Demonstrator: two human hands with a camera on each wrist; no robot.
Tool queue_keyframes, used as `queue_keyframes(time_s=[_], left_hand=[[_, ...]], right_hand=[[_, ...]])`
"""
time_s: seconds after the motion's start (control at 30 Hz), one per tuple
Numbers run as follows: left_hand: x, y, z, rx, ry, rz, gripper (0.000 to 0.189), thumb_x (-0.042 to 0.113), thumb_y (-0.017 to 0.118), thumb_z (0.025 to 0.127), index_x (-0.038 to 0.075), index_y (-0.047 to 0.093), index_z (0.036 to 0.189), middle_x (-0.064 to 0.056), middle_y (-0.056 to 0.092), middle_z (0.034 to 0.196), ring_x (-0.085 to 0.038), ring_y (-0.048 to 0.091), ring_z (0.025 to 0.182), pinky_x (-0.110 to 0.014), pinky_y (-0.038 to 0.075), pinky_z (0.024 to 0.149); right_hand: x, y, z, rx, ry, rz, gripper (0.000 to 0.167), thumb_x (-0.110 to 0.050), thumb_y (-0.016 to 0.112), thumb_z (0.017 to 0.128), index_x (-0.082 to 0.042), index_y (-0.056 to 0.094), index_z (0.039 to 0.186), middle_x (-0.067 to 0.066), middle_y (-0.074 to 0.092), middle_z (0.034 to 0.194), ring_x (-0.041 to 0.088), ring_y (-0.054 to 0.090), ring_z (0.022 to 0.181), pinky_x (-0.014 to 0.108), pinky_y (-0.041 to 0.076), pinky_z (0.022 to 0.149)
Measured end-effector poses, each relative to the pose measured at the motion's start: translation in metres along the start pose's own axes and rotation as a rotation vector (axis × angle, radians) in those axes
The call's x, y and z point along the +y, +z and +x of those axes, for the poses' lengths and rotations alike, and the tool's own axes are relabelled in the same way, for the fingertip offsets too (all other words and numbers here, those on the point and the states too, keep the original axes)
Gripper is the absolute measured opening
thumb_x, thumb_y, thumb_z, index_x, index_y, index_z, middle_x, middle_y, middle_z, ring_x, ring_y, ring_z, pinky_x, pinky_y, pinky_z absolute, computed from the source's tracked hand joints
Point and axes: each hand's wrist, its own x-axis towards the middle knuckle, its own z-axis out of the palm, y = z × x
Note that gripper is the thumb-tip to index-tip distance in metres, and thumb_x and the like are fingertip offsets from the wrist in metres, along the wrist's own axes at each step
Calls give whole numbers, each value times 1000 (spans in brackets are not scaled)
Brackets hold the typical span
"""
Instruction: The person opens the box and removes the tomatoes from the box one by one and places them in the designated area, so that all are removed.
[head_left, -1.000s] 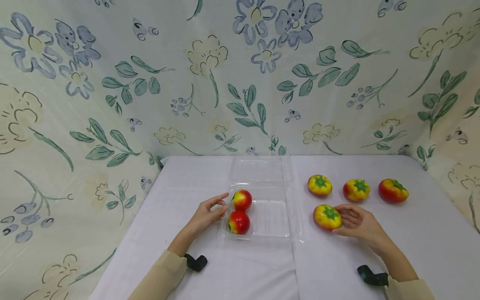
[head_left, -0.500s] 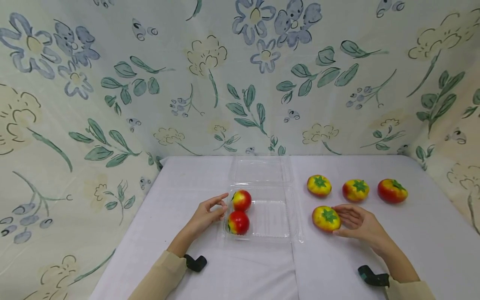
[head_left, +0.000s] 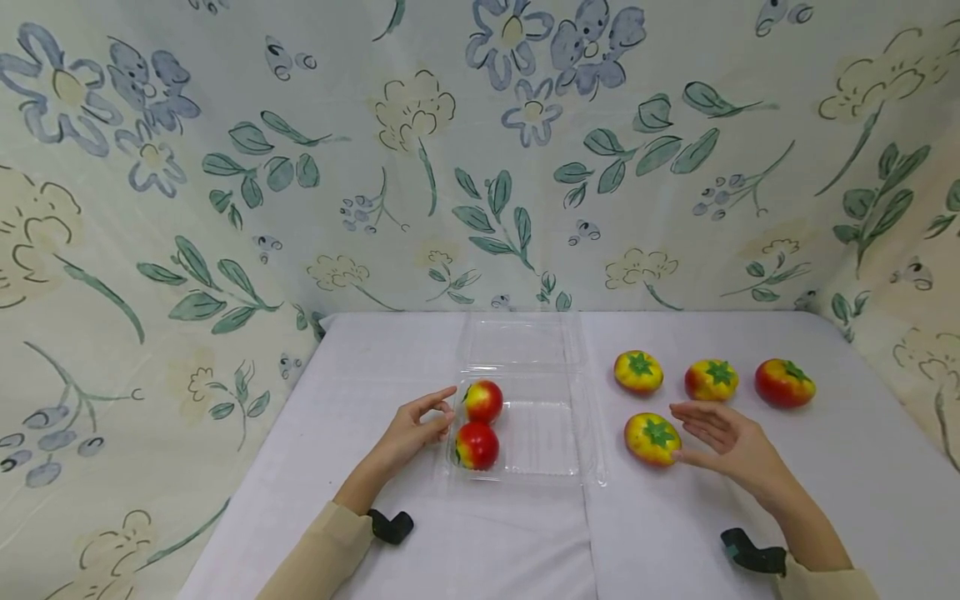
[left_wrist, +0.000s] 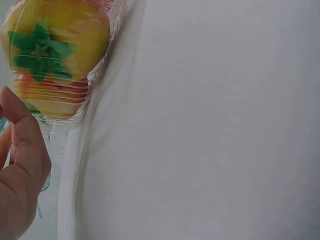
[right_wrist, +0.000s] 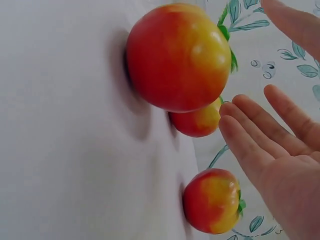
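Beside the left wall of a clear plastic clamshell box [head_left: 542, 437], my left hand [head_left: 412, 427] rests with loosely bent fingers and holds nothing; the left wrist view shows that hand [left_wrist: 22, 170] next to the ribbed wall. Two red-and-yellow toy persimmons, a far one [head_left: 483, 402] and a near one [head_left: 477, 446], lie in the box's left side. Right of the box, another toy persimmon [head_left: 652, 439] sits on the cloth, its green leafy top upward. My right hand [head_left: 731, 446] is just right of it, thumb and fingers spread apart, and the right wrist view shows nothing in its palm [right_wrist: 300, 185].
Farther back on the right stand three more toy persimmons in a row: left [head_left: 638, 372], middle [head_left: 711, 381] and right [head_left: 784, 383]. The box's lid [head_left: 517, 342] lies folded back toward the floral curtain [head_left: 480, 167]. White cloth [head_left: 495, 533] covers the table.
My right hand has drawn slightly back to the right from the near toy persimmon, its fingers spreading. That fruit has shifted very little. My left hand has stayed still.
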Motion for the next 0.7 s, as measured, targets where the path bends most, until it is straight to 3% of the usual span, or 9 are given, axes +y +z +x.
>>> queue_keyframes(time_s=[0.3, 0.53, 0.7], left_hand=[[-1, 0, 0, 1, 3, -13, 52, 21, 67, 97, 16, 53, 146, -10, 56, 108, -18, 56, 71, -19, 52, 70], [-1, -1, 0, -2, 3, -18, 51, 21, 66, 97, 14, 52, 146, -10, 56, 108, -17, 56, 70, -19, 52, 70], [-1, -1, 1, -9, 13, -14, 52, 22, 66, 98, 11, 51, 147, -12, 55, 109, -16, 56, 70, -19, 52, 70]], right_hand=[[-26, 10, 0, 44, -4, -76, 62, -21, 80, 86, 0, 50, 137, 24, 55, 136, -11, 54, 110, 14, 47, 88], [-42, 22, 2, 44, -89, -135, 57, -17, 82, 84, 0, 56, 131, 21, 59, 131, 23, 60, 118, 12, 45, 89], [-47, 34, 5, 21, -136, -107, 56, -13, 83, 82, 0, 57, 130, 20, 61, 129, 8, 61, 114, 13, 45, 91]])
